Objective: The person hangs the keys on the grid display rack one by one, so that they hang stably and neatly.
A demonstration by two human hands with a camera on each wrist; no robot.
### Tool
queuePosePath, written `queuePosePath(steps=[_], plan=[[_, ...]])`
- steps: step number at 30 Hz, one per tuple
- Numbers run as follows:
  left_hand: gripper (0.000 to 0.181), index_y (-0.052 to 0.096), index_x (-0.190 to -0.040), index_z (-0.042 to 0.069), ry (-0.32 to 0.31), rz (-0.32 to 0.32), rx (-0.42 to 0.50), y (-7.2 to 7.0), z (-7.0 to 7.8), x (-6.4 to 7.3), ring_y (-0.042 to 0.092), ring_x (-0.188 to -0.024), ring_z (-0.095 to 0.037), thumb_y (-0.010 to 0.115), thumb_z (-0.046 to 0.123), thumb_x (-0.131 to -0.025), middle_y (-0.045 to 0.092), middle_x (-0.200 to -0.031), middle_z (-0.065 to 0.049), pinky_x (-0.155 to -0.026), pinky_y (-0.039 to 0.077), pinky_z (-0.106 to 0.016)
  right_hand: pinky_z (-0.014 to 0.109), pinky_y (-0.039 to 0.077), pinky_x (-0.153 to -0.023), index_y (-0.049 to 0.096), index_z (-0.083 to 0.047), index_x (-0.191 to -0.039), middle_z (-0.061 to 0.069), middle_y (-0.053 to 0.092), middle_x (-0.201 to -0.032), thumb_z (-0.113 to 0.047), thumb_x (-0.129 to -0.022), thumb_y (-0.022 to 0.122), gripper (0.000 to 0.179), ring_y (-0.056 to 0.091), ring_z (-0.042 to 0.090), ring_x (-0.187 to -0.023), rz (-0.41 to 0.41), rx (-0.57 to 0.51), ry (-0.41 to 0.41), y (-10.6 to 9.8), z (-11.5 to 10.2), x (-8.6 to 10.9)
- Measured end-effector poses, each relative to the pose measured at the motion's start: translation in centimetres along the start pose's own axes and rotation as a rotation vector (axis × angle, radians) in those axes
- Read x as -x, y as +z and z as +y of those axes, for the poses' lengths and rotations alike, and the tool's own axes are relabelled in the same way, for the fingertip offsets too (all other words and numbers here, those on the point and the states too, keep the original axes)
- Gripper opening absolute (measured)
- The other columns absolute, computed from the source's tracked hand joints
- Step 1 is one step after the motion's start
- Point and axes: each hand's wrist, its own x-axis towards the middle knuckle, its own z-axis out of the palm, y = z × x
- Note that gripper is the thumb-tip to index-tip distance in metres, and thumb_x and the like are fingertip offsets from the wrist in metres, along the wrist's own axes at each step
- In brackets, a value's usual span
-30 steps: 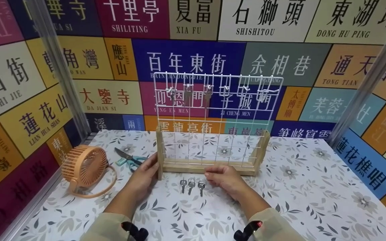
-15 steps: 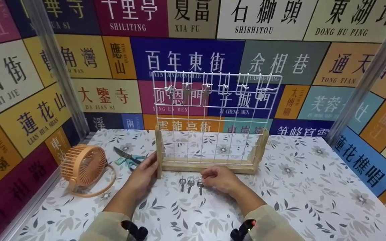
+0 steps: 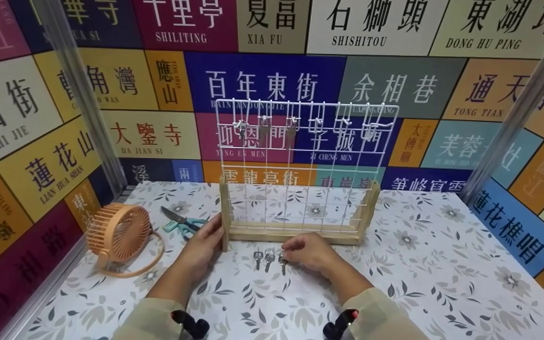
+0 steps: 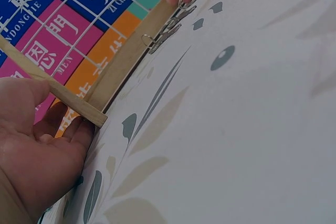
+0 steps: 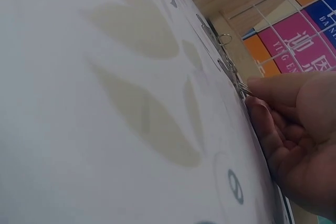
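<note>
A white wire grid rack [image 3: 300,167] stands upright in a wooden base. My left hand [image 3: 207,241] holds its left wooden post, thumb on one side and fingers on the other in the left wrist view [image 4: 42,135]. Three silver keys with rings lie in a row before the base: a left key [image 3: 258,259], a middle key [image 3: 269,260] and a right key [image 3: 283,264]. My right hand [image 3: 312,252] pinches the right key's ring [image 5: 243,89] between thumb and forefinger, the ring tipped up off the table. Several white hooks line the rack's top, with keys [image 3: 291,134] hanging from the left ones.
An orange fan [image 3: 121,236] stands at the left of the flower-patterned tabletop [image 3: 442,264]. Scissors [image 3: 182,222] with teal handles lie between the fan and the rack, close beyond my left hand. Sign-printed walls [image 3: 272,75] close in the back and sides.
My right hand has moved slightly left onto the right key and now pinches its ring. The left hand stays at the rack's post.
</note>
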Motion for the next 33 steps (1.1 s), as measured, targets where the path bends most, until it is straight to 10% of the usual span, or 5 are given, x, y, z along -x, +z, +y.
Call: queuePosePath(steps=[10, 20, 33], plan=[[0.050, 0.048, -0.158, 0.045, -0.029, 0.004, 0.020, 0.1, 0.2, 0.1, 0.033, -0.164, -0.021, 0.057, 0.030, -0.111, 0.039, -0.173, 0.014, -0.136, 0.027, -0.046, 0.024, 0.057, -0.071, 0.083, -0.007, -0.111, 0.002, 0.081, -0.100, -0.014, -0.091, 0.084, 0.020, 0.070, 0.011, -0.082, 0.031, -0.152, 0.075, -0.4, -0.1, 0.0], [0.052, 0.045, -0.162, 0.037, 0.033, -0.010, 0.030, 0.0, -0.1, 0.0, 0.033, -0.163, -0.022, 0.055, 0.025, -0.112, 0.038, -0.174, 0.010, -0.136, 0.027, -0.043, 0.029, 0.067, -0.087, 0.076, 0.004, -0.120, 0.005, 0.080, -0.101, 0.001, -0.096, 0.076, 0.025, 0.078, 0.016, -0.090, 0.150, -0.768, -0.003, -2.3, -2.6, 0.4], [0.051, 0.048, -0.159, 0.043, 0.016, 0.008, -0.006, 0.0, 0.0, 0.0, 0.031, -0.164, -0.019, 0.057, 0.029, -0.111, 0.039, -0.173, 0.014, -0.137, 0.026, -0.044, 0.025, 0.066, -0.083, 0.078, 0.000, -0.114, 0.006, 0.078, -0.099, 0.002, -0.098, 0.073, 0.016, 0.074, 0.016, -0.087, 0.308, -0.846, -0.139, -5.1, -8.0, 2.8]])
